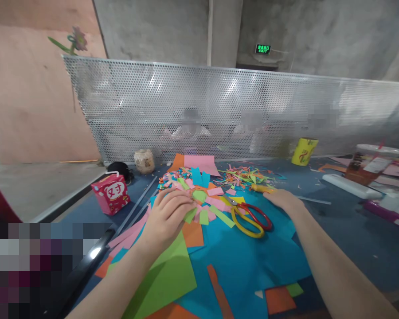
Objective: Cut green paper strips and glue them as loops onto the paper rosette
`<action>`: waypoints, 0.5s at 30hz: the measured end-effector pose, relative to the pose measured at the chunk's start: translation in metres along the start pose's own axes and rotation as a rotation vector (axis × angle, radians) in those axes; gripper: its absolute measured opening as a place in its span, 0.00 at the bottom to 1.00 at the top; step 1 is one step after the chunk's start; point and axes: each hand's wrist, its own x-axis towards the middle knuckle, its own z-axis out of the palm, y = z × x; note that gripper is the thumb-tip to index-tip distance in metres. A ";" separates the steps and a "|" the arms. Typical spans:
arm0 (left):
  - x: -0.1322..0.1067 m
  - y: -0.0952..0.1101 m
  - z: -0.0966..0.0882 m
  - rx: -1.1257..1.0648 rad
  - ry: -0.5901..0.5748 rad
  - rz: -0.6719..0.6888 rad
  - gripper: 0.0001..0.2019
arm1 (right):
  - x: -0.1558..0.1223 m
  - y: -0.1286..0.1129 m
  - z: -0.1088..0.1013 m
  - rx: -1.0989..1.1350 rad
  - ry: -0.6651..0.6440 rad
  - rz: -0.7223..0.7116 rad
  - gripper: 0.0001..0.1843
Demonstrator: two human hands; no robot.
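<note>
My left hand (169, 212) rests on a cluster of small green and pink paper pieces (204, 217), its fingers bent together with the tips on the paper. What lies under the palm is hidden. My right hand (282, 200) is closed on a yellow-orange tool that looks like a small glue gun (261, 188); its grip is covered by the hand. Behind that hand a clear stick (314, 200) sticks out to the right. Scissors with red and yellow handles (249, 221) lie between my hands, on a large blue sheet (232, 266).
Paper shreds (246, 176) lie at the back, before a perforated metal screen (173, 97). At left stand a pink box (111, 195) and a jar (144, 161). A yellow can (305, 151) and a drink cup (369, 164) stand at right. A green sheet (166, 274) lies in front.
</note>
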 end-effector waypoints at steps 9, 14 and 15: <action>-0.004 -0.006 0.001 0.069 -0.002 -0.102 0.10 | -0.045 -0.031 -0.044 0.197 0.391 -0.229 0.25; -0.008 -0.014 0.001 0.131 -0.005 -0.139 0.09 | -0.078 -0.054 -0.041 0.267 0.667 -0.813 0.18; -0.009 -0.015 0.002 0.143 -0.008 -0.144 0.09 | -0.083 -0.057 -0.039 0.252 0.685 -0.883 0.18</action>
